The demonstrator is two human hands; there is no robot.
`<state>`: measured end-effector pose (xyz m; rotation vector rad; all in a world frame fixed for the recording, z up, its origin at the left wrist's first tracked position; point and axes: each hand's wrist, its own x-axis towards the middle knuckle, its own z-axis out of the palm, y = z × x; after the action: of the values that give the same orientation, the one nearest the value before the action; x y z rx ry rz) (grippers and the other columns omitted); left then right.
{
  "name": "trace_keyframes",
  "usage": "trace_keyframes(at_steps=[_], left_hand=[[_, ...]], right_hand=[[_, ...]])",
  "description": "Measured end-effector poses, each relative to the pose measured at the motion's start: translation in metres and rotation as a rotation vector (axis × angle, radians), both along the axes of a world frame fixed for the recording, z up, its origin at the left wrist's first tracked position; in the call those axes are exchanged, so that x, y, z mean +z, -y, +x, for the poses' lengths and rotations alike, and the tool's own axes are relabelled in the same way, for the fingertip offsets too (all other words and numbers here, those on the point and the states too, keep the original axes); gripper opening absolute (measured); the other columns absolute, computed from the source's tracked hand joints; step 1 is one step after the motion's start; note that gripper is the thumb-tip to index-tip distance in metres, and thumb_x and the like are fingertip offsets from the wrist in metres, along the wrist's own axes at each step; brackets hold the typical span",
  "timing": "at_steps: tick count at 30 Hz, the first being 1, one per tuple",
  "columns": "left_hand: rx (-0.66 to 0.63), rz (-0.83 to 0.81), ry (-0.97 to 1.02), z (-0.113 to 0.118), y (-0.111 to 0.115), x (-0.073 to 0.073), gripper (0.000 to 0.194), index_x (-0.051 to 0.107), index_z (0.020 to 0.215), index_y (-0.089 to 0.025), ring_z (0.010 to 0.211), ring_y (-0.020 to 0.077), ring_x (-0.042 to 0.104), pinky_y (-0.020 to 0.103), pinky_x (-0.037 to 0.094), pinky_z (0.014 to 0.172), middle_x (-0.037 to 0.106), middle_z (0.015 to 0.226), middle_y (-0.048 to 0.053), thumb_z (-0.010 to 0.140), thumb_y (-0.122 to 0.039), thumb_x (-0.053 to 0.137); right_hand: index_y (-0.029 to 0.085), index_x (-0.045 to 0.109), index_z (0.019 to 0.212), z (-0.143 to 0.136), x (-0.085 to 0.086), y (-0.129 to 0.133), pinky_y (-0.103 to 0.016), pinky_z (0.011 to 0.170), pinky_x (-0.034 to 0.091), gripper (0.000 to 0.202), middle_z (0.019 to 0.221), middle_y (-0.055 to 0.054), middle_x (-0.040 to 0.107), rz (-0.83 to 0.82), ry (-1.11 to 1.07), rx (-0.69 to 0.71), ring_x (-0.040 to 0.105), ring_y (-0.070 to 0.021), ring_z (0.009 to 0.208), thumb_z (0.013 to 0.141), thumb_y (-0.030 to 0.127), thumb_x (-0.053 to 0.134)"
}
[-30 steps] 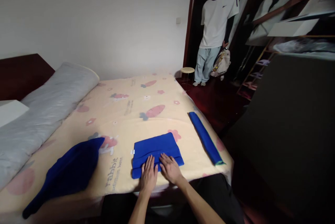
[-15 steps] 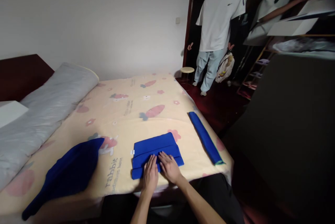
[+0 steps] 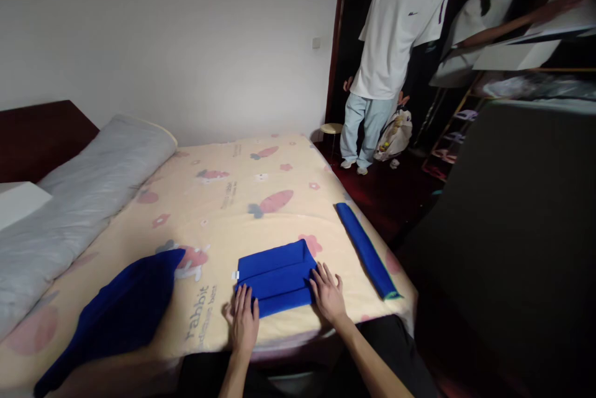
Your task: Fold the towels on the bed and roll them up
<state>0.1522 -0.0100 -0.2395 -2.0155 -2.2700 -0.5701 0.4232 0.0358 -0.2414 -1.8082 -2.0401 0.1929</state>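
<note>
A folded blue cloth with a small white tag on its left edge lies flat near the front edge of the bed. My left hand rests on its lower left corner, fingers extended. At the cloth's right edge, my right hand touches it with spread fingers. To the right lies a narrow rolled or folded blue cloth with a green edge. A loose, crumpled dark blue cloth is spread out on the left.
The bed has a patterned sheet. A grey rolled quilt lies along its left side. One person stands beyond the bed by a stool; another person is near a rack at the right.
My hands have moved apart from the middle of the folded cloth to its left and right edges. The standing person has shifted posture.
</note>
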Motion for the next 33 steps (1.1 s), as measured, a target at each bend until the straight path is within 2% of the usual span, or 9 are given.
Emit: trace_keyframes(at_steps=[2, 6, 8, 11, 14, 18, 24, 28, 33], left_hand=[[-0.104, 0.037, 0.020, 0.020, 0.003, 0.002, 0.042, 0.061, 0.126, -0.023, 0.133, 0.0225, 0.048, 0.046, 0.036, 0.110, 0.058, 0.138, 0.007, 0.096, -0.028, 0.033], [-0.399, 0.097, 0.040, 0.055, 0.014, -0.010, 0.043, 0.058, 0.129, -0.022, 0.133, 0.0173, 0.047, 0.036, 0.043, 0.108, 0.059, 0.138, 0.005, 0.095, -0.020, 0.032], [-0.403, 0.116, 0.035, 0.058, 0.020, -0.019, 0.044, 0.052, 0.135, -0.020, 0.134, 0.0177, 0.047, 0.036, 0.045, 0.108, 0.057, 0.140, 0.006, 0.094, -0.020, 0.035], [-0.392, 0.090, 0.008, 0.043, 0.028, -0.027, 0.051, 0.040, 0.144, -0.025, 0.135, 0.0171, 0.045, 0.037, 0.044, 0.109, 0.052, 0.144, 0.004, 0.093, -0.019, 0.037], [-0.366, 0.079, -0.029, 0.016, 0.034, -0.028, 0.054, 0.036, 0.146, -0.028, 0.136, 0.0164, 0.044, 0.039, 0.042, 0.111, 0.050, 0.146, 0.001, 0.093, -0.018, 0.037], [-0.300, 0.073, -0.042, -0.007, 0.034, -0.025, 0.055, 0.045, 0.141, -0.025, 0.134, 0.0169, 0.047, 0.037, 0.042, 0.110, 0.053, 0.144, 0.003, 0.087, -0.013, 0.038], [-0.176, 0.023, -0.066, 0.000, 0.022, -0.018, 0.058, 0.059, 0.128, -0.022, 0.123, 0.0192, 0.057, 0.040, 0.040, 0.106, 0.063, 0.133, 0.004, 0.076, -0.003, 0.040], [-0.158, 0.013, -0.078, 0.001, 0.018, -0.014, 0.057, 0.061, 0.124, -0.026, 0.118, 0.0180, 0.059, 0.039, 0.038, 0.103, 0.066, 0.128, 0.002, 0.077, -0.001, 0.042], [-0.130, 0.021, -0.076, 0.001, 0.021, -0.006, 0.055, 0.063, 0.122, -0.028, 0.126, 0.0214, 0.051, 0.044, 0.033, 0.106, 0.062, 0.134, 0.004, 0.076, -0.003, 0.047]], right_hand=[[0.022, 0.058, 0.130, -0.016, 0.008, 0.008, -0.053, 0.108, 0.030, 0.042, 0.146, -0.011, 0.047, 0.019, -0.035, 0.084, 0.037, -0.0272, 0.139, 0.100, 0.031, 0.030], [0.022, 0.056, 0.133, -0.045, 0.015, 0.031, -0.045, 0.111, 0.031, 0.042, 0.144, -0.009, 0.050, -0.023, -0.121, 0.415, 0.039, -0.0222, 0.138, 0.097, 0.024, 0.036], [0.021, 0.050, 0.139, -0.048, 0.014, 0.038, -0.045, 0.112, 0.032, 0.047, 0.146, -0.010, 0.048, -0.064, -0.140, 0.496, 0.037, -0.0224, 0.139, 0.093, 0.021, 0.038], [0.020, 0.040, 0.146, -0.036, 0.010, 0.040, -0.045, 0.113, 0.031, 0.056, 0.151, -0.009, 0.040, -0.096, -0.144, 0.565, 0.032, -0.0224, 0.142, 0.090, 0.017, 0.038], [0.017, 0.042, 0.145, -0.016, 0.006, 0.033, -0.045, 0.114, 0.031, 0.057, 0.149, -0.010, 0.042, -0.091, -0.151, 0.522, 0.033, -0.0223, 0.141, 0.088, 0.014, 0.038], [0.017, 0.048, 0.140, 0.000, -0.003, 0.025, -0.044, 0.112, 0.036, 0.056, 0.143, -0.011, 0.051, -0.045, -0.174, 0.450, 0.041, -0.0228, 0.136, 0.085, 0.011, 0.040], [0.016, 0.053, 0.136, -0.006, -0.016, 0.018, -0.043, 0.105, 0.042, 0.061, 0.132, -0.012, 0.061, 0.033, -0.146, 0.373, 0.054, -0.0222, 0.124, 0.078, 0.003, 0.038], [0.023, 0.064, 0.123, -0.005, -0.010, 0.014, -0.045, 0.104, 0.038, 0.052, 0.134, -0.010, 0.059, 0.035, -0.061, 0.281, 0.049, -0.0256, 0.127, 0.078, 0.005, 0.044], [0.031, 0.062, 0.126, 0.010, -0.006, 0.021, -0.044, 0.097, 0.037, 0.051, 0.128, -0.008, 0.061, 0.028, 0.023, 0.152, 0.052, -0.0255, 0.116, 0.084, 0.009, 0.045]])
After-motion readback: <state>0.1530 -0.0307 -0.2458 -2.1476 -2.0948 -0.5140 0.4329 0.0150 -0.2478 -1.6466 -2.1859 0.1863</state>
